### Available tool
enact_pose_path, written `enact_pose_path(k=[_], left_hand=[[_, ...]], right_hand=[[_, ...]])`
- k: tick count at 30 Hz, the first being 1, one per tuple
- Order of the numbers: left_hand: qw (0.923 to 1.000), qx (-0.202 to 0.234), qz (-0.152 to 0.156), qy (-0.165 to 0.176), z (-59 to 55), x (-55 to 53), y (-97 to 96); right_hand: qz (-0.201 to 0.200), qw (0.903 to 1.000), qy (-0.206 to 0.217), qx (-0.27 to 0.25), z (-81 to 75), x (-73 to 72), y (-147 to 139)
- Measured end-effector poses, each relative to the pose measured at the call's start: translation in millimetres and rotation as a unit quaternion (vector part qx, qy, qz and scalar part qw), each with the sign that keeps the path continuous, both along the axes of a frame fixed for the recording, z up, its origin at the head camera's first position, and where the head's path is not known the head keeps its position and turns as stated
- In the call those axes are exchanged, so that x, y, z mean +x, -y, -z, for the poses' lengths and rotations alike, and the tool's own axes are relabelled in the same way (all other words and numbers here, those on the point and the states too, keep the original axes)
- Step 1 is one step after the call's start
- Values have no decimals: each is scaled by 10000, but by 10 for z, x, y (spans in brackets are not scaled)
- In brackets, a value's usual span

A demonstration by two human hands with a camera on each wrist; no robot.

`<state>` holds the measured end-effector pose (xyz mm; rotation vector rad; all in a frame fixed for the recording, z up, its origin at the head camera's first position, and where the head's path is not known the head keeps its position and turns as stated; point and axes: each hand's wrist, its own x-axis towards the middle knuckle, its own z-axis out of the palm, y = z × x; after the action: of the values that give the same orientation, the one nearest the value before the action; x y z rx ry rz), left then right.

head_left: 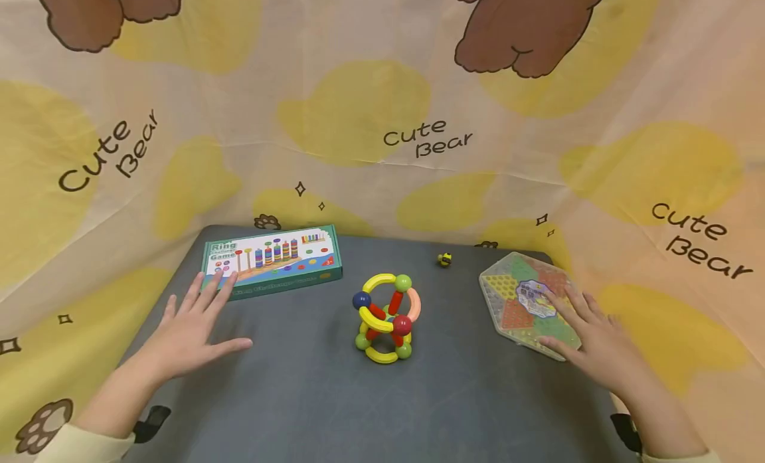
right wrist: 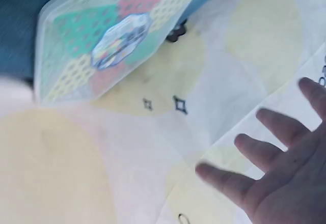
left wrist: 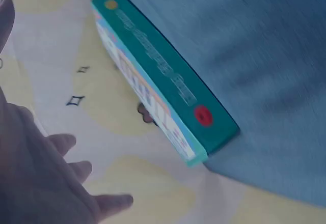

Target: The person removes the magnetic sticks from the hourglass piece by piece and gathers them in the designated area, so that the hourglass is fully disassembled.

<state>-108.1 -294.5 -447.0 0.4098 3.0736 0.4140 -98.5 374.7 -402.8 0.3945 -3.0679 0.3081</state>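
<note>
My left hand [head_left: 190,331] is held with fingers spread, nearest to a green and white ring game box [head_left: 271,260]; it grips nothing. In the left wrist view the box [left wrist: 147,66] is apart from the fingertips. On the other side, my right hand [head_left: 597,347] has its fingers spread in front of a clear hexagonal game board case [head_left: 508,317] with coloured triangles. The right wrist view shows a gap between that case [right wrist: 84,25] and the fingers. Between both hands stands a toy of coloured balls and curved rods [head_left: 378,325].
A small black and yellow bee figure [head_left: 445,259] sits near the back of the dark grey table [head_left: 311,390]. A cloth with bear prints [head_left: 352,117] hangs behind and at both sides. Black straps [head_left: 152,423] show at the wrists.
</note>
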Motion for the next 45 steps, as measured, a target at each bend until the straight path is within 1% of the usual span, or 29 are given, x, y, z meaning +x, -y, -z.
enact_pose_path(k=[2,4,6,8,11,13,15,16,18,19,20,21,23,25,26,27,28,29,31,33,36,39,40,43,45], left_hand=[[9992,378,115,41,-3,-14,-84],[9969,746,260,32,-4,-39,-179],[9944,984,398,-11,-1,-64,-284],[9927,1117,453,-43,13,-84,-399],[9904,1310,443,-36,38,-96,-576],[9871,1548,402,18,54,-98,-696],[9812,1891,363,93,57,-104,-828],[9766,2117,321,203,60,-111,-900],[9630,2629,152,581,44,-129,-1057],[9526,2927,17,829,35,-143,-1141],[9401,3226,-136,1095,21,-156,-1227],[9240,3547,-301,1399,10,-173,-1309],[8868,4139,-611,1962,-3,-207,-1464],[8548,4550,-764,2376,3,-233,-1600],[8438,4674,-771,2524,11,-241,-1659],[8353,4764,-762,2636,26,-247,-1712],[8308,4803,-741,2711,42,-248,-1760],[8294,4807,-719,2755,57,-245,-1800],[8293,4785,-721,2796,85,-237,-1864],[8269,4805,-766,2818,101,-231,-1907],[8175,4911,-805,2899,109,-227,-1959],[8124,4991,-776,2913,119,-220,-2010],[8118,5002,-762,2915,123,-217,-2027],[8138,4993,-745,2879,136,-216,-2066],[8122,5015,-738,2887,146,-222,-2085]], right_hand=[[-127,9996,-207,-168,16,-6,34],[-258,9980,-426,-388,35,-19,74],[-353,9958,-643,-544,64,-42,121],[-382,9940,-785,-662,99,-68,177],[-409,9908,-965,-862,165,-108,282],[-441,9877,-1071,-1046,216,-128,362],[-467,9837,-1151,-1298,255,-145,446],[-465,9819,-1178,-1412,271,-153,487],[-438,9792,-1210,-1570,302,-173,568],[-417,9783,-1201,-1638,315,-185,609],[-441,9766,-1218,-1714,331,-202,653],[-471,9748,-1232,-1800,352,-220,702],[-576,9704,-1235,-1996,394,-251,819],[-769,9640,-1183,-2253,443,-272,959],[-890,9602,-1128,-2397,465,-277,1035],[-1010,9562,-1064,-2532,490,-281,1110],[-1129,9523,-987,-2656,508,-280,1186],[-1251,9481,-900,-2780,528,-278,1257],[-1423,9422,-766,-2936,564,-277,1380],[-1539,9356,-743,-3090,589,-282,1479],[-1682,9264,-793,-3275,600,-295,1593],[-1868,9173,-819,-3419,608,-313,1688],[-1914,9162,-804,-3426,611,-317,1715],[-2001,9140,-669,-3466,623,-335,1786],[-2049,9142,-576,-3448,628,-343,1827]])
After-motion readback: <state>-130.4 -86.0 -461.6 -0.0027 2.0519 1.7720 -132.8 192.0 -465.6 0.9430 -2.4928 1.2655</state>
